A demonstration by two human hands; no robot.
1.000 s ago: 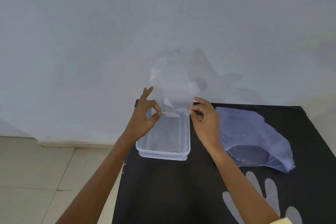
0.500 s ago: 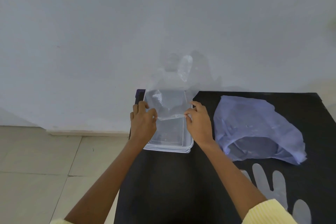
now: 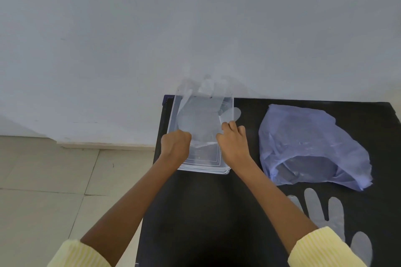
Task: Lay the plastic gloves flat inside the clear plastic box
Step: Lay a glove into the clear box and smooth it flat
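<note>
A clear plastic box stands at the far left corner of the black table. A thin see-through plastic glove is stretched over the box, its fingers reaching past the far rim and its thumb hanging over the right wall. My left hand grips the glove's cuff at the box's left side. My right hand pinches the cuff at the right side. Another plastic glove lies flat on the table at the near right, partly behind my right arm.
A crumpled pale-purple plastic bag lies to the right of the box. The table's left edge drops to a tiled floor. A white wall stands right behind the table.
Both hands have brought the glove down from in front of the wall onto the box. The glove now lies lower and flatter over the box.
</note>
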